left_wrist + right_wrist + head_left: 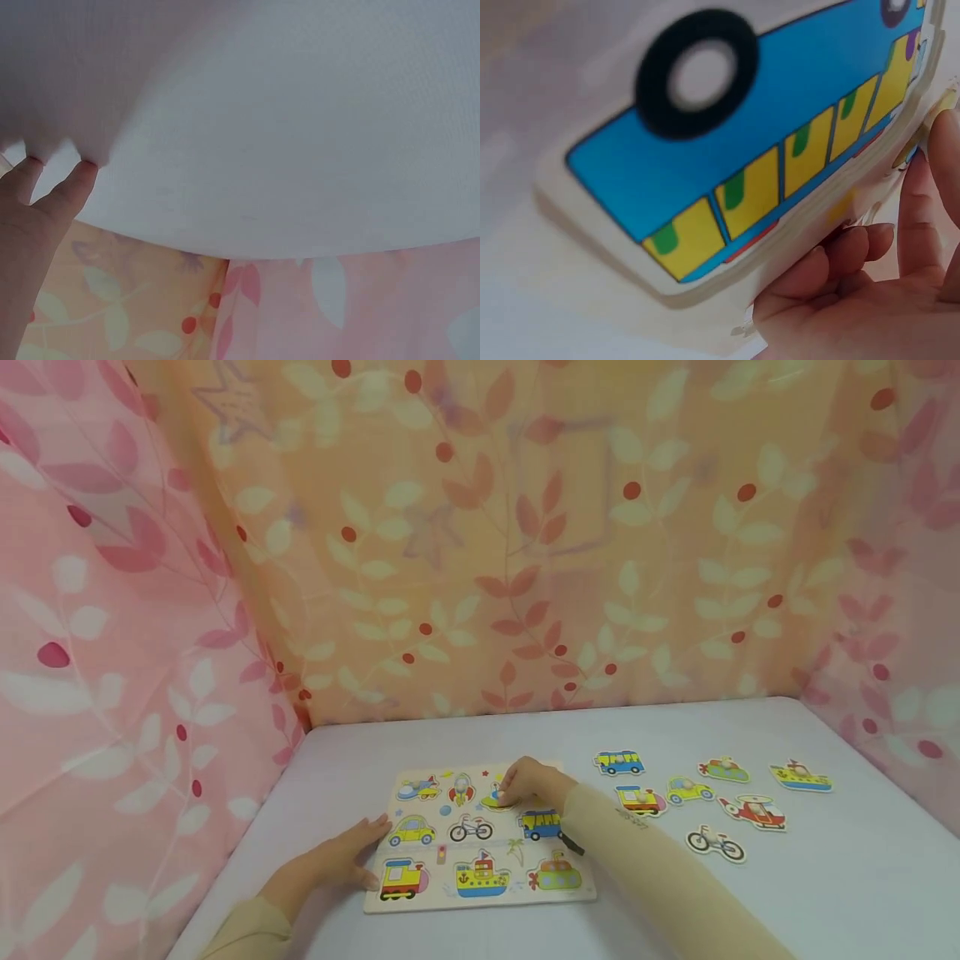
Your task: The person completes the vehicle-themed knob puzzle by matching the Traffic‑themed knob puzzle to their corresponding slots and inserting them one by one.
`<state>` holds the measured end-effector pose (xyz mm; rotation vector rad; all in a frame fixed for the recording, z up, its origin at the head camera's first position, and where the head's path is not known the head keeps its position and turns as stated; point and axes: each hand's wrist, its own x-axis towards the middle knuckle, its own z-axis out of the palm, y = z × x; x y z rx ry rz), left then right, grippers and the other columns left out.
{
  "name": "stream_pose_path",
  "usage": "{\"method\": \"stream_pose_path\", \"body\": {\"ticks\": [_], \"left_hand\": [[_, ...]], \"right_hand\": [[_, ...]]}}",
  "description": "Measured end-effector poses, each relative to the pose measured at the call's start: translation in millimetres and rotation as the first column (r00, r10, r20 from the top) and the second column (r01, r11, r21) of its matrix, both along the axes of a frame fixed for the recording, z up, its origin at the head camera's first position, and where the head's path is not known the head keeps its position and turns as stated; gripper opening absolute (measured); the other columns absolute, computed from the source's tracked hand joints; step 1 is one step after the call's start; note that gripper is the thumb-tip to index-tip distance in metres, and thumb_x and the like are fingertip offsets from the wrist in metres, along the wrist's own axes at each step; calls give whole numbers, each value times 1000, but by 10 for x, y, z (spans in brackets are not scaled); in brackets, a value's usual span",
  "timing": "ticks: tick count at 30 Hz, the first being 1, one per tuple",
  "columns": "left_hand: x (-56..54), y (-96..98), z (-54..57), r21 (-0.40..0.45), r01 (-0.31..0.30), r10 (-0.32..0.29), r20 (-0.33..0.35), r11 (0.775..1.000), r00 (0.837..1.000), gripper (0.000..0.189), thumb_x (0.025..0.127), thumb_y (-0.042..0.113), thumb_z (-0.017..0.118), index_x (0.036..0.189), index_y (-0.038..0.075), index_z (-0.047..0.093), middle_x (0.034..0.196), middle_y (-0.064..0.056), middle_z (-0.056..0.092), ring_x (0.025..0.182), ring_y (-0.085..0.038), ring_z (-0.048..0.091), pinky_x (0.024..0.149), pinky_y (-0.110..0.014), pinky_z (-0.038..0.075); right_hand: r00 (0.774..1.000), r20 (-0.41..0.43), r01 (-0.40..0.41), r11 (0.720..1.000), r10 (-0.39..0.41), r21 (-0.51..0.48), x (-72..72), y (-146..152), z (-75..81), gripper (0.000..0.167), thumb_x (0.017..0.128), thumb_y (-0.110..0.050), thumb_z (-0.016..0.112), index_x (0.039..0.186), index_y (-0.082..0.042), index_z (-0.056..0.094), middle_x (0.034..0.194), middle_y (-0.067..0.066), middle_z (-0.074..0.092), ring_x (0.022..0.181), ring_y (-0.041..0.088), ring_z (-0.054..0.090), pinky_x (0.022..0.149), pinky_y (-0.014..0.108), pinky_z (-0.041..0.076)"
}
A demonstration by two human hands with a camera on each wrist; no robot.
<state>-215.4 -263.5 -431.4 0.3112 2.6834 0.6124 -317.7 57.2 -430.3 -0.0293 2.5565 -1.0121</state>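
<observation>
A wooden peg puzzle board with vehicle pictures lies on the table. My right hand is over its upper right and pinches a small yellow-green flying saucer piece between thumb and index finger, at its place in the top row. In the right wrist view the other fingers of this hand curl beside the bus picture. My left hand rests with spread fingers at the board's left edge. An airplane piece and a rocket piece sit in the top row.
Right of the board lie loose pieces: a bus, train, car, submarine, ship, helicopter and bicycle. Patterned cloth hangs around the white table.
</observation>
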Motion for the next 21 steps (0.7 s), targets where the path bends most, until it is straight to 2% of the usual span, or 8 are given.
{"method": "stream_pose_path", "body": {"ticks": [4, 10, 13, 16, 21], "left_hand": [[30, -25, -11, 24, 13, -13, -15, 1000, 1000, 90, 72, 24, 84, 149, 8, 39, 157, -12, 28, 143, -44, 16, 110, -65, 18], [28, -10, -32, 20, 12, -11, -19, 1000, 1000, 90, 72, 26, 84, 149, 10, 40, 158, -10, 28, 144, -42, 16, 110, -65, 18], [29, 1, -24, 1, 9, -9, -10, 1000, 1000, 89, 73, 27, 84, 149, 11, 40, 158, -9, 28, 144, -41, 16, 110, -65, 18], [27, 3, -4, -14, 4, -4, -6, 1000, 1000, 90, 73, 27, 84, 149, 12, 39, 158, -9, 28, 144, -40, 17, 110, -65, 19], [30, -17, 21, -14, -5, 5, 1, 1000, 1000, 90, 73, 27, 84, 150, 13, 39, 158, -11, 27, 144, -41, 16, 109, -66, 18]], "right_hand": [[1000, 12, -28, 1000, 28, -2, -22, 37, -11, 15, 80, -23, 81, 85, -14, 71, 88, 3, 64, 76, 21, 61, 73, 32, 47], [993, -12, -121, 993, 120, -11, 54, 256, 58, 21, 79, -21, 81, 98, -17, 73, 115, 5, 60, 90, 22, 57, 89, 41, 47], [989, -67, -136, 990, 133, -29, 85, 396, 135, 22, 81, -18, 79, 101, -12, 74, 118, 8, 61, 97, 23, 56, 94, 43, 46], [988, -102, -120, 991, 114, -53, 97, 543, 222, 23, 83, -15, 77, 104, -8, 74, 116, 9, 63, 102, 25, 54, 95, 45, 46], [992, -97, -90, 994, 83, -67, 122, 802, 380, 29, 83, -16, 77, 110, -8, 73, 111, 11, 60, 102, 28, 51, 90, 47, 46]]}}
